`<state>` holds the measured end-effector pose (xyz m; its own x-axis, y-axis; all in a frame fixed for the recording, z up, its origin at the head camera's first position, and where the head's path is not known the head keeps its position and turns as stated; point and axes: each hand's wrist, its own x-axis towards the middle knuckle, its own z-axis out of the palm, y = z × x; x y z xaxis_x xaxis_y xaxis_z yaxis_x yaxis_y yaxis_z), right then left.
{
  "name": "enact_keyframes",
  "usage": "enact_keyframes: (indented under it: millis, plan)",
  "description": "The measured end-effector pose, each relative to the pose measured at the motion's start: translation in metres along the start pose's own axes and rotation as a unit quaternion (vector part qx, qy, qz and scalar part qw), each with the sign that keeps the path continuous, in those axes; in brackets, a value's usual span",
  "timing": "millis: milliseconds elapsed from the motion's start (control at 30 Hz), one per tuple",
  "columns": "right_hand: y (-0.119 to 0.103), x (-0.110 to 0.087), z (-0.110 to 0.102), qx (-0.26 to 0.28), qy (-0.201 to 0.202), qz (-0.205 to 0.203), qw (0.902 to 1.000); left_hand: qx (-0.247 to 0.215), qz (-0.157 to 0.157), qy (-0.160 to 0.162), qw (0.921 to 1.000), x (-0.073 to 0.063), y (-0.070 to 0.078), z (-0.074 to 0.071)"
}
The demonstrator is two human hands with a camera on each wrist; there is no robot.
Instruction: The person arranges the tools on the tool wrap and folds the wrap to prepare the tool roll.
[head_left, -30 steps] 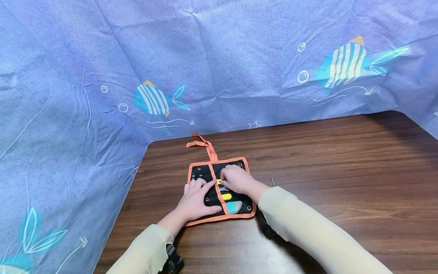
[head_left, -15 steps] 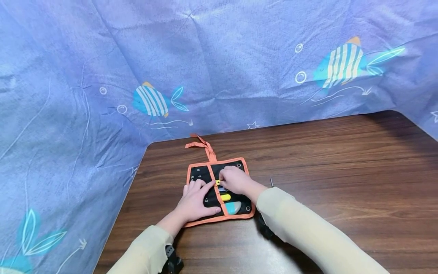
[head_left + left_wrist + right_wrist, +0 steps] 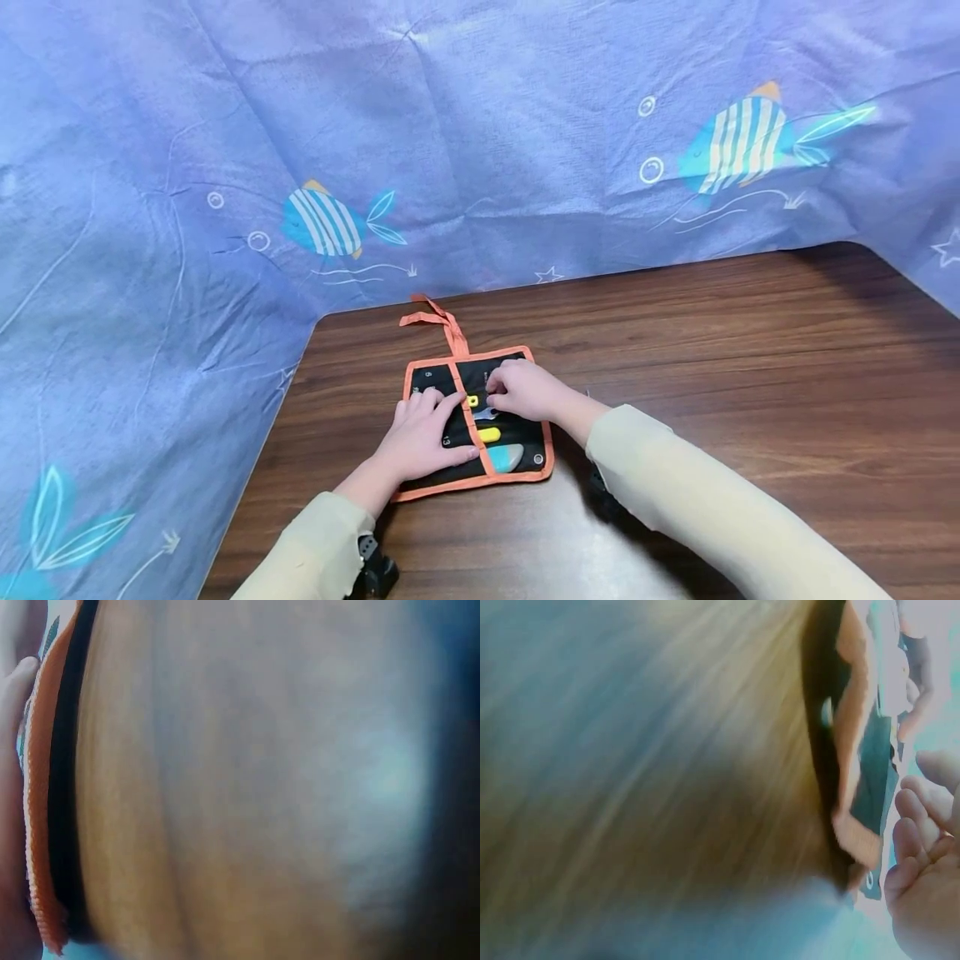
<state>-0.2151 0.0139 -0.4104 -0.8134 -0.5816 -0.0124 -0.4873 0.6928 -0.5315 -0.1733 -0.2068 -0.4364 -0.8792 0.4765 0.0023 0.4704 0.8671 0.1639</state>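
A black tool roll (image 3: 550, 454) with orange edging lies unfolded on the table. My left hand (image 3: 420, 437) rests on its left half, fingers spread, thumb reaching the orange middle band. Out of the pockets beside that band stick a yellow end with a hole (image 3: 472, 401), an open-end wrench (image 3: 486, 413), a yellow handle (image 3: 490, 435) and a teal-and-grey handle (image 3: 506, 457). Just right of the wrench, over the roll, is my right hand (image 3: 525, 390). Its fingers are loosely bent with nothing in them, as the right wrist view shows.
Orange tie straps (image 3: 450, 329) stretch from the roll's far edge. Brown wooden table (image 3: 712, 375) extends to the right. A blue fish-print cloth (image 3: 480, 150) hangs behind and along the left side.
My right hand has let go of the yellow end and drawn back slightly to the right, uncovering the wrench. The left hand stays on the roll. The head view has shifted slightly.
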Motion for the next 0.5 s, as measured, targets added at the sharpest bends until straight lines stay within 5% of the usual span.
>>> enact_keyframes:
  millis: [500]
  plan:
    - [0.024, -0.047, -0.024, 0.022, 0.05, -0.039, 0.9977, 0.007, -0.011, -0.008, 0.9999, 0.012, -0.003, -0.004]
